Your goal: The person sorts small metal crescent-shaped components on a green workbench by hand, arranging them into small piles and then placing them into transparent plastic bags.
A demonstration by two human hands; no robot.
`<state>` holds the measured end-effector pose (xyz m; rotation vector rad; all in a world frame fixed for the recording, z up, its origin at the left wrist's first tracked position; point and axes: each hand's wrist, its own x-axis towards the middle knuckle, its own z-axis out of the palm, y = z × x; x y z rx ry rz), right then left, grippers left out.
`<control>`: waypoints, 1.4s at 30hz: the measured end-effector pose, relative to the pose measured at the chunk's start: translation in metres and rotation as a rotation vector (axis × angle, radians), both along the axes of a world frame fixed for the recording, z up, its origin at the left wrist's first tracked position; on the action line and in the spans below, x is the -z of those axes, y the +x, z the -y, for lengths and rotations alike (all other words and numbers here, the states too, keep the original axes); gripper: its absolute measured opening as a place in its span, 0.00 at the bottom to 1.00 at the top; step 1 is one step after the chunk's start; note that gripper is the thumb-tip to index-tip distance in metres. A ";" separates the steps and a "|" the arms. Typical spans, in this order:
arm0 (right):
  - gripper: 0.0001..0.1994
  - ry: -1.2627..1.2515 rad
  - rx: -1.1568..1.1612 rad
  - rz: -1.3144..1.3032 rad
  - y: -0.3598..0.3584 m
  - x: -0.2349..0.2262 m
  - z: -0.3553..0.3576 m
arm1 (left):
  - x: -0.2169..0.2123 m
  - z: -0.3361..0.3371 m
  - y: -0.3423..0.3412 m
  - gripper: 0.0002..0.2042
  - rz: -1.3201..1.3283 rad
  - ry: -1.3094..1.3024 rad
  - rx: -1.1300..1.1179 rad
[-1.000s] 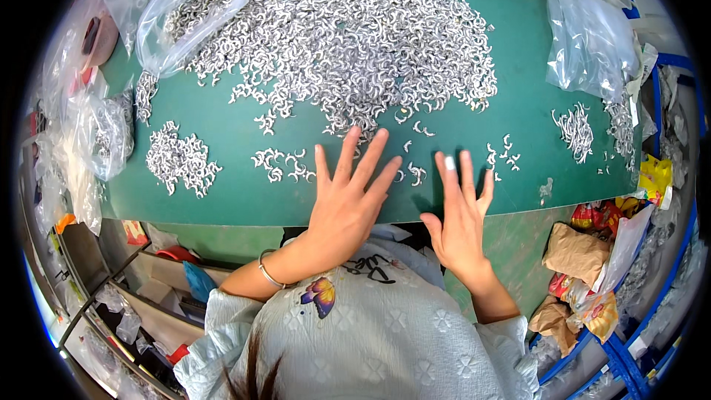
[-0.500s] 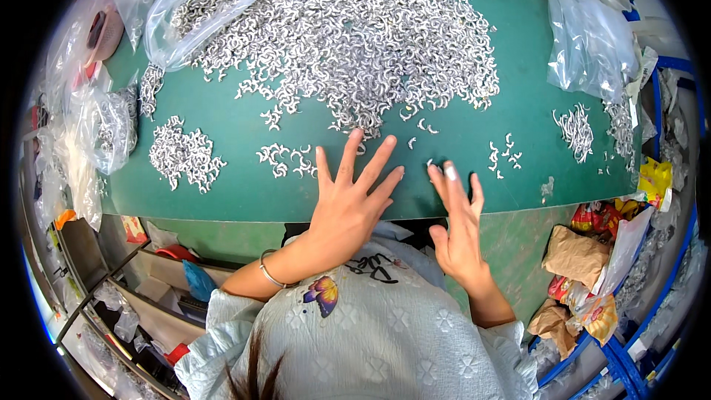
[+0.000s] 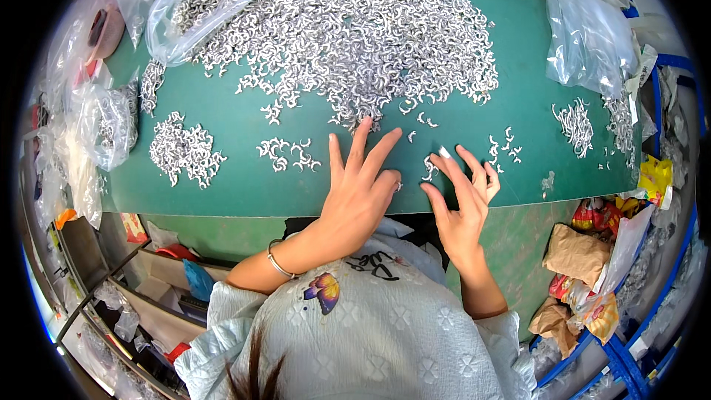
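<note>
A big heap of small silver curved pieces point(image 3: 385, 44) covers the far middle of the green table point(image 3: 289, 196). My left hand point(image 3: 359, 181) lies spread over the table, its longest fingertip touching the heap's near edge. To its right, my right hand point(image 3: 465, 204) has its fingers apart and slightly bent. Beside its index finger lie a few curved pieces point(image 3: 429, 168). A loose cluster of pieces point(image 3: 287, 154) sits left of my left hand, and a smaller cluster point(image 3: 505, 150) is just beyond my right fingertips.
A small pile point(image 3: 184, 150) sits on the left and a pile of straighter-looking slivers point(image 3: 574, 127) on the right. Clear plastic bags point(image 3: 589, 33) lie at the table's right and left sides. Brown paper packages point(image 3: 578, 254) are below the right edge.
My left hand has shifted slightly right, with its fingers still spread. My right hand's fingers have bent and moved a little right, and a few pieces now show beside them.
</note>
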<state>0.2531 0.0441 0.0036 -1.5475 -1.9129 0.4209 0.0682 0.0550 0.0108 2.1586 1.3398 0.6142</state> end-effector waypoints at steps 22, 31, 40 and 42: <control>0.16 0.105 -0.038 -0.089 -0.010 -0.003 -0.013 | 0.006 0.002 -0.001 0.05 0.089 0.075 -0.086; 0.15 0.034 -0.067 -0.147 -0.013 -0.005 -0.007 | 0.010 0.003 0.002 0.05 0.080 0.056 -0.094; 0.11 0.088 -0.043 0.078 0.003 -0.003 0.008 | 0.008 0.004 0.002 0.09 0.028 0.051 -0.048; 0.12 0.047 -0.091 0.029 -0.002 -0.004 0.019 | 0.008 0.004 0.000 0.09 0.020 0.059 -0.019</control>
